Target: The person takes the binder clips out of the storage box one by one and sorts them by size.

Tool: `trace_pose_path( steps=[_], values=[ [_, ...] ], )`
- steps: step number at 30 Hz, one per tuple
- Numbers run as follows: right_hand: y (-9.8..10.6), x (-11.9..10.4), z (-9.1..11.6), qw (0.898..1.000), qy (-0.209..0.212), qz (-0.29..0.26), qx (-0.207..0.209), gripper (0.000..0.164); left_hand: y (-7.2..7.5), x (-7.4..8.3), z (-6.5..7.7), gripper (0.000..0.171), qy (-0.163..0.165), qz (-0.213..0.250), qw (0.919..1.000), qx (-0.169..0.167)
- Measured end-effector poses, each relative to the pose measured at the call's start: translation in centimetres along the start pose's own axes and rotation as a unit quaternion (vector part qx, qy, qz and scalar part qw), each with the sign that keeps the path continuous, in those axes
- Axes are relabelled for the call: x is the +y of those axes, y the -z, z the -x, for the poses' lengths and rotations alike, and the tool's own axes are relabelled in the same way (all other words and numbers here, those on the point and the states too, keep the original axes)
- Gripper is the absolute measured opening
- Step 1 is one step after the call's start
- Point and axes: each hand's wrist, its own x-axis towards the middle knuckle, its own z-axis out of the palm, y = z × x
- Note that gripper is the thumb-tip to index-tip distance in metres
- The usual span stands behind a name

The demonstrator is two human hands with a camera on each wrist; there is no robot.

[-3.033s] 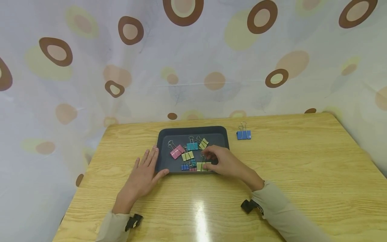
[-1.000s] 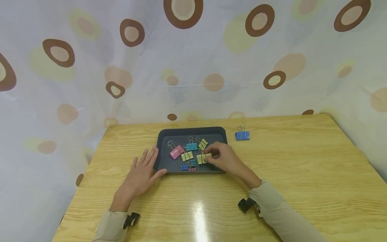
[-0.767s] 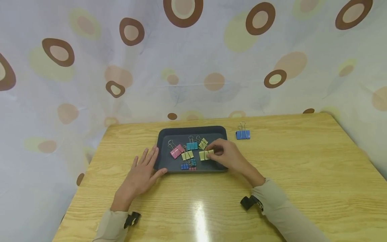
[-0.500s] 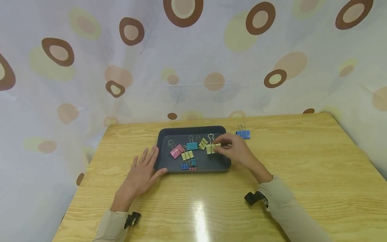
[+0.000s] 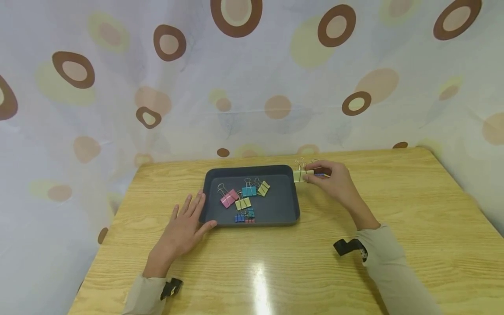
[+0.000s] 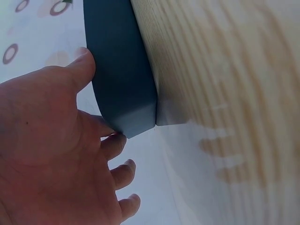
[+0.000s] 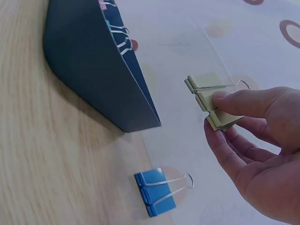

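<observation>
Between thumb and fingers my right hand (image 5: 334,181) pinches a large yellow binder clip (image 5: 300,176), held in the air just past the tray's right edge. In the right wrist view that yellow clip hangs above a blue binder clip (image 7: 157,191), which lies on the table and is mostly hidden by my hand in the head view. My left hand (image 5: 179,234) lies with straight fingers against the left side of the dark tray (image 5: 291,197); the left wrist view has its thumb and fingertips touching the tray wall (image 6: 123,61).
Inside the tray lie a pink clip (image 5: 228,199), a teal clip (image 5: 249,191), two yellow clips, one of them the tilted yellow clip (image 5: 263,188), and several small clips (image 5: 239,217). A patterned cloth (image 5: 252,87) hangs behind the wooden table (image 5: 220,271).
My right hand has lifted the large yellow clip from the tray's front right and carried it right and back, past the tray's edge towards the blue clip. My left hand stays at the tray.
</observation>
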Motion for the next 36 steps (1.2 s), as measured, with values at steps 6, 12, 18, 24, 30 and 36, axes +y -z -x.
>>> trace_pose_path(
  steps=[6, 12, 18, 24, 30, 36],
  values=[
    [1.3, 0.5, 0.2, 0.999, 0.02, -0.026, 0.029, 0.026, -0.1, -0.1, 0.1, 0.085, 0.001, -0.003, 1.0, 0.001],
    [2.6, 1.7, 0.2, 0.999, 0.02, -0.019, 0.041, 0.029, -0.2, -0.1, 0.0, 0.086, -0.002, -0.003, 1.0, 0.001],
    [4.5, 3.6, 0.3, 0.999, -0.006, -0.002, 0.049, 0.033, -0.2, -0.1, 0.0, 0.086, -0.001, 0.001, 1.0, -0.003],
    [5.7, 5.4, 0.2, 0.997, -0.028, -0.015, 0.072, 0.035, -0.2, -0.1, 0.1, 0.085, -0.001, 0.003, 1.0, -0.002],
    [6.4, 7.0, 0.0, 0.996, -0.037, -0.021, 0.08, 0.035, -0.2, -0.1, 0.1, 0.086, 0.0, 0.006, 1.0, -0.002],
    [7.2, 8.9, -0.2, 0.995, -0.056, -0.002, 0.086, 0.036, -0.1, -0.1, 0.0, 0.085, 0.0, 0.006, 1.0, 0.0]
  ],
)
